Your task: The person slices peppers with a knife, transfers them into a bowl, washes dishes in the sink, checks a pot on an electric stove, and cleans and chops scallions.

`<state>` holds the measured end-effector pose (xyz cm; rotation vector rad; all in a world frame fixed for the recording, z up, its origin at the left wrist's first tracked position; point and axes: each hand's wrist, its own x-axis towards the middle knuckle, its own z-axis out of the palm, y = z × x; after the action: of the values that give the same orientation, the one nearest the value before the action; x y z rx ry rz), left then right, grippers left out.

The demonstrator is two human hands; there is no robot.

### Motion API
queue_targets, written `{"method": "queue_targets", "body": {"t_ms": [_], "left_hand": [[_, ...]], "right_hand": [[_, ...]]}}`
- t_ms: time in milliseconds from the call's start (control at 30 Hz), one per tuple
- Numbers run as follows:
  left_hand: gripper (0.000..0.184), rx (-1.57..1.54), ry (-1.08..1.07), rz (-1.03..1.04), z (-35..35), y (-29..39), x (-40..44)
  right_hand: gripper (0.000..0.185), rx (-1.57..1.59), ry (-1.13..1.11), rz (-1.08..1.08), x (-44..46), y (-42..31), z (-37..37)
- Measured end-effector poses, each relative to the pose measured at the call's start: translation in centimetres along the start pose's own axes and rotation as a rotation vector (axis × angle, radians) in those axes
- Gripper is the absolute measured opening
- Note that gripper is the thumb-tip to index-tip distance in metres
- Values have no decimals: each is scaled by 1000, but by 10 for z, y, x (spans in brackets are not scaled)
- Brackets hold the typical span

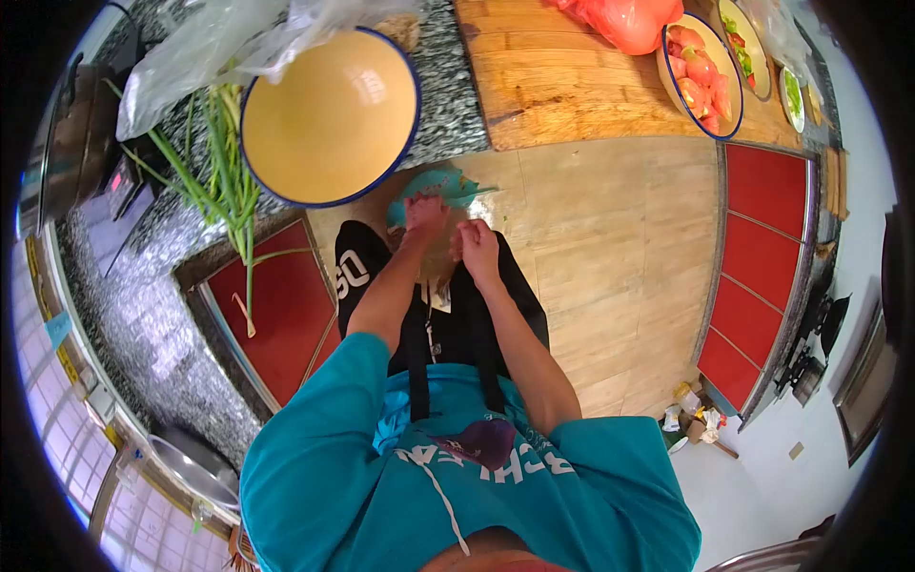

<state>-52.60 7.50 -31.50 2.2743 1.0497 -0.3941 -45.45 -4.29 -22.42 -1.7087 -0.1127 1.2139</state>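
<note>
While the left hand [426, 214] reaches low by a teal thing [452, 185], the right hand [474, 250] curls beside it.

The teal thing sits below the table [448, 114], partly covered; I cannot tell whether either hand grips anything. Close above, a yellow bowl [329, 119] crowds the edge, green onions [224, 162] overhang, and tomatoes [699, 71] sit farther right.

White letters across the teal shirt [372, 486], "CHI" readable! And left, the black trouser leg [358, 250]: "GO" or "50", unclear.
</note>
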Motion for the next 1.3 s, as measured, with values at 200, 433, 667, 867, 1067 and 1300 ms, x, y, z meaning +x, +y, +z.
{"method": "queue_targets", "body": {"t_ms": [200,433,667,867,1067,1300], "left_hand": [[37,-160,20,-51,29,-27,-11],[28,-458,433,82,-130,87,-13],[31,-563,245,-306,-58,35,-137],[24,-546,255,-257,-90,41,-151],[22,-535,295,-215,-88,50,-157],[23,-657,293,-253,-85,56,-198]], "right_hand": [[15,-9,65,45,-6,26,-30],[13,-731,189,-176,57,30,-39],[19,5,183,58,-58,19,-13],[15,-69,47,109,-88,-17,8],[21,-165,-13,13,-82,-16,11],[27,-515,-59,-234,-73,17,-1]]}}
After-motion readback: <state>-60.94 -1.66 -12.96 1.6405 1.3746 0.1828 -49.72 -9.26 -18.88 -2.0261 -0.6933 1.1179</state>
